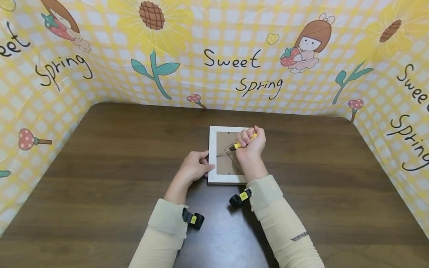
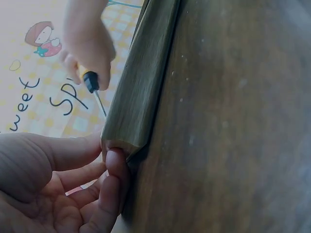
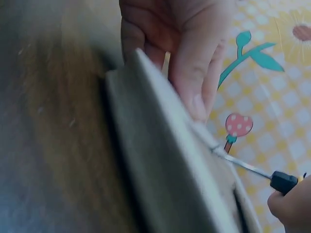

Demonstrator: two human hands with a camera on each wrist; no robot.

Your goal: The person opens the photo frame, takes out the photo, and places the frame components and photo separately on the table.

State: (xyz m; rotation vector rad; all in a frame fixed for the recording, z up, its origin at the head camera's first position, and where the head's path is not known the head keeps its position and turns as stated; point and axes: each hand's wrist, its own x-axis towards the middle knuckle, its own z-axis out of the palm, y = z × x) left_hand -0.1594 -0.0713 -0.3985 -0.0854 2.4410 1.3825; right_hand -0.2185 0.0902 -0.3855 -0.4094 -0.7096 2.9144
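Pinches the white picture frame [image 1: 212, 142] by its left edge with the left hand [image 1: 195, 166], thumb [image 2: 80, 151] laid on the upper face and fingers curled at the side, probably to stop any sliding or turning under sideways force. Has the frame back upward on the brown table [image 1: 130, 152], most likely to leave access to the backing board [image 1: 223, 165] and the small dark tabs [image 1: 228, 132] along its margins. Cannot tell whether to call that left edge flat down or slightly raised.

Grips a screwdriver [image 1: 232, 148] by its yellow handle [image 1: 237, 145] in the right hand [image 1: 251, 145], over the right part of the frame, fingers wrapped snugly round, presumably for strength more than fine fingertip turning. Points the thin metal shaft [image 1: 223, 153] leftward across the board at a low slant, tip at the frame's left inner margin, near the left thumb. Suits pressing or levering there better than driving straight down, by the look of it. Cannot tell, given blur in the right wrist view, whether to count the tip as wedged or merely touching.

Places 2 hands at opposite sides of the frame, likely to brace against the push. Wears 2 small black cameras [image 1: 194, 218] at the cuffs [image 1: 167, 217], nearer than the frame, apparently for close views of each hand.
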